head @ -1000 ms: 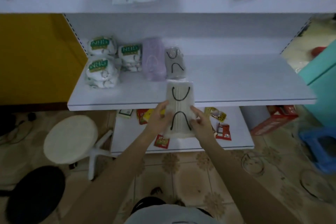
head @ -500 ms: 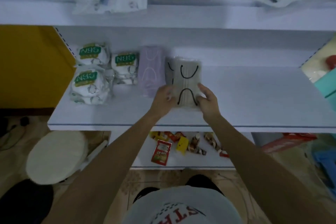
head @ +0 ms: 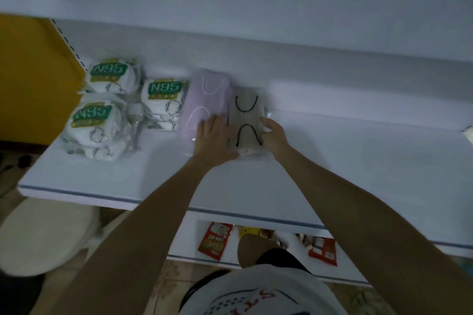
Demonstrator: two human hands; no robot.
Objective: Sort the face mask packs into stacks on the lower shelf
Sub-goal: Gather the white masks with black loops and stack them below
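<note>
Centre frame, the grey mask pack [head: 247, 120] (black ear loops up) lies on the white shelf [head: 358, 161], touching the lilac mask pack [head: 204, 100] on its left. The left hand [head: 213, 137] presses flat-fingered against its left side, and the right hand [head: 275, 135] curls round its right edge. N95 packs [head: 94, 123] sit at far left.

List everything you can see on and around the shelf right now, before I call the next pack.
N95 mask packs: three visible, white with green labels, left end of the shelf.
purple mask pack: one, pale purple, right of the N95 packs.
grey mask pack: one visible, grey with black ear loops, against the purple pack's right side.
shelf: one, white, bears all the packs.
snack packets: several, mostly red, on the bottom shelf.
stool: one, cream, floor at lower left.
left hand: flat at the grey pack's left edge.
right hand: fingers curled on its right edge.
</note>
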